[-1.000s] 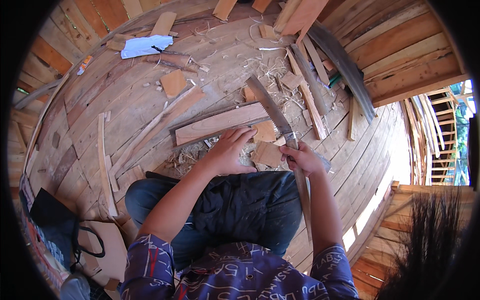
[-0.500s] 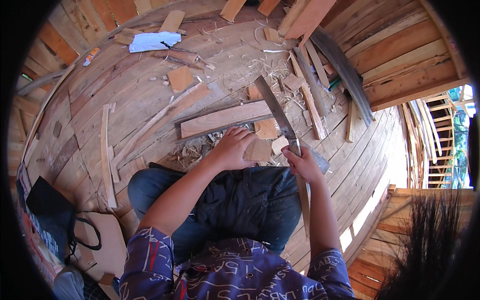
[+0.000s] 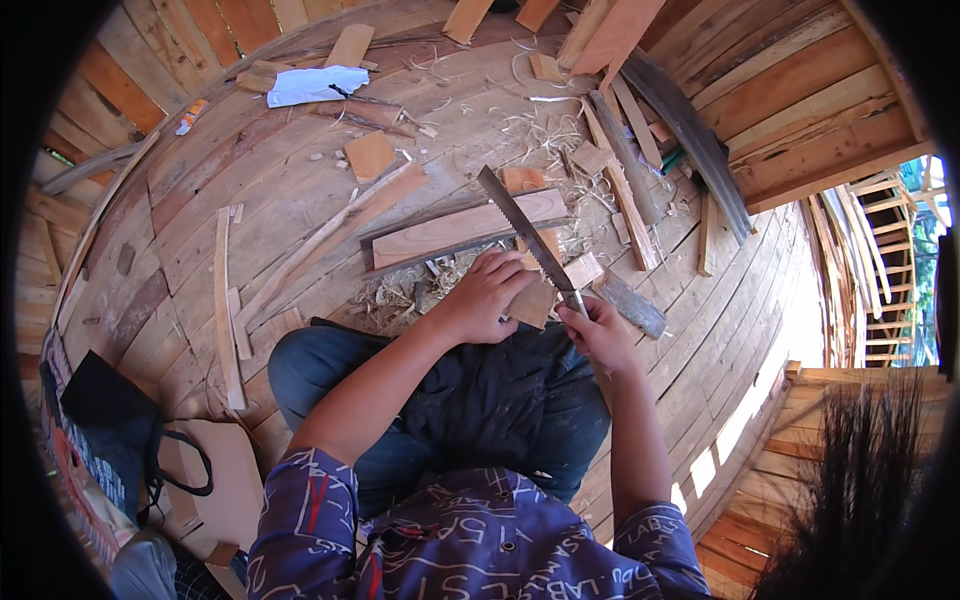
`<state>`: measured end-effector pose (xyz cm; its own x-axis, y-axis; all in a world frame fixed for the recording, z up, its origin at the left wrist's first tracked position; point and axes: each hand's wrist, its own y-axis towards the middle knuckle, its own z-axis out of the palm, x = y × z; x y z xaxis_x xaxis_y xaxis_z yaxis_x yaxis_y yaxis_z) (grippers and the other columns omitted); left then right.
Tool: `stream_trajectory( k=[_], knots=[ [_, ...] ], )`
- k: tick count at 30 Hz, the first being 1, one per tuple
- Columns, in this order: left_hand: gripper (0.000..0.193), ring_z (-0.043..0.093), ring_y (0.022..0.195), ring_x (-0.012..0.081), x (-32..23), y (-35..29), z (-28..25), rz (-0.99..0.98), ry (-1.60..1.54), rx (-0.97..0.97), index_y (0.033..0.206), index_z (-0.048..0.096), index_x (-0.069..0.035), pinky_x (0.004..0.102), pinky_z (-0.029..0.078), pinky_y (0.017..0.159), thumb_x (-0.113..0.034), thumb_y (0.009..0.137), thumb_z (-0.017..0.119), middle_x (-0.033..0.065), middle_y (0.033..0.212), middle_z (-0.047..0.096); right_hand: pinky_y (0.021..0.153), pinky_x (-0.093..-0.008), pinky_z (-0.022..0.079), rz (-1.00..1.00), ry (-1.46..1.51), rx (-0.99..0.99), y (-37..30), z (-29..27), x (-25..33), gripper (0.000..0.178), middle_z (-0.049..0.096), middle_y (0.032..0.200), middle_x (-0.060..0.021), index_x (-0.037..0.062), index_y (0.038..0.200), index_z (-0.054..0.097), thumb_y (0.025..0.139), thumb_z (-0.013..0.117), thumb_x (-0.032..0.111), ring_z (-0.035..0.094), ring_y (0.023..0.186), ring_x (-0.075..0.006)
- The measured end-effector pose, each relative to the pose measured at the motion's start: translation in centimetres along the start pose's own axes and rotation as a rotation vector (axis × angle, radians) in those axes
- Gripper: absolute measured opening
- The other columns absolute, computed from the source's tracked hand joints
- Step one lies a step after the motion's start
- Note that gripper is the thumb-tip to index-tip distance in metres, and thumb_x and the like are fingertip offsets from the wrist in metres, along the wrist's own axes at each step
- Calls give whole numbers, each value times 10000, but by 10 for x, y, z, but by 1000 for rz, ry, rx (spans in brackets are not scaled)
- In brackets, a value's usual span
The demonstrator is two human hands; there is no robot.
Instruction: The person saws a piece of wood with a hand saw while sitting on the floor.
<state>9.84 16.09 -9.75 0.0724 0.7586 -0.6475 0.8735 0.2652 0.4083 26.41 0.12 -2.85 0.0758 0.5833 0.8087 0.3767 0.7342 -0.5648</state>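
Note:
My left hand (image 3: 486, 298) is closed around a small square wood block (image 3: 531, 303), held just above my lap. In my right hand (image 3: 597, 334) is a hand saw (image 3: 526, 232), gripped near the lower end of its toothed blade. The blade slants up and to the left, passing by the block's right side; whether its teeth touch the wood I cannot tell. Beyond my hands, a long pale board (image 3: 468, 228) lies on the floor inside a dark-edged piece. A second small block (image 3: 583, 270) sits just past the saw, beside a grey-barked offcut (image 3: 630, 303).
Wood shavings (image 3: 400, 292) are heaped before my knees. Long strips (image 3: 228, 310) lie at the left, and more planks (image 3: 625, 185) at the right. A white sheet (image 3: 315, 85) rests at the far left. A black bag (image 3: 110, 410) and cardboard (image 3: 215, 470) stand beside me.
The saw has swung to the left and now slants more, its blade closer to the block. The block has turned in my left hand. The whole view has shifted slightly.

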Motion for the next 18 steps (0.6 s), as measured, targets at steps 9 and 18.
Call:
stream_trajectory(
  k=[9, 18],
  knots=[
    [693, 406, 1310, 331, -4, -3, 6, -10, 24, -21, 1242, 514, -63, 496, 258, 1137, -151, 599, 756, 133, 1255, 520, 551, -249, 343, -6, -71, -112, -10, 6, 8, 242, 515, 680, 64, 41, 903, 680, 901, 691, 283, 429, 621, -47],
    [724, 391, 1317, 335, -15, -4, 16, 17, 31, 63, 1268, 482, -44, 500, 231, 1144, -199, 630, 787, 159, 1290, 482, 609, -255, 399, -127, -148, -119, -4, 12, -6, 235, 629, 758, 6, -30, 936, 690, 868, 706, 195, 502, 687, -69]
  ],
)
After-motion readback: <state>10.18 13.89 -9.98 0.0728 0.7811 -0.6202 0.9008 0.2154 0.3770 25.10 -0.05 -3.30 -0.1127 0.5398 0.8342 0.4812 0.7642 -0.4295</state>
